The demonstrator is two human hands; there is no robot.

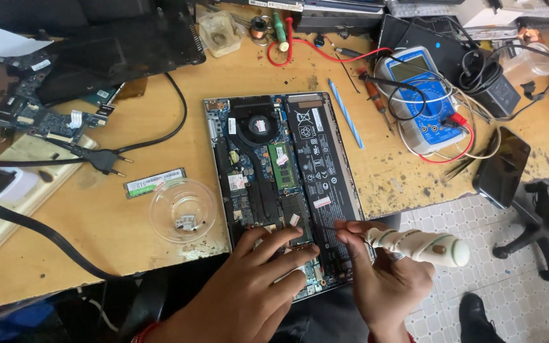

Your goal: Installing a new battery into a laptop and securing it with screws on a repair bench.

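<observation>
Gripping a cream-handled screwdriver (pixel 422 246), the right hand (pixel 382 286) closes its fingers round the ribbed handle and sets the thin tip against the near end of the black battery (pixel 322 159) inside an opened laptop (pixel 281 190). Just beside it, the left hand (pixel 246 292) lies flat and spread, holding nothing, its fingertips pressing on the boards at the near end of the laptop. That laptop lies with its back cover off near the middle of a worn wooden bench (pixel 160 95), its near end jutting over the bench edge toward the person, showing a round fan (pixel 258 125) at the far end and a green memory stick (pixel 282 166) beside the battery.

To the left of the laptop sits a clear plastic dish (pixel 183 211) with a few small metal parts in it, and beyond that a loose green memory module (pixel 155 182) and a black power plug (pixel 104 160). To the right lie a blue pen-like tool (pixel 345 114), a blue multimeter (pixel 420 95) with red and black leads, and a dark phone (pixel 502 166) at the bench edge.
</observation>
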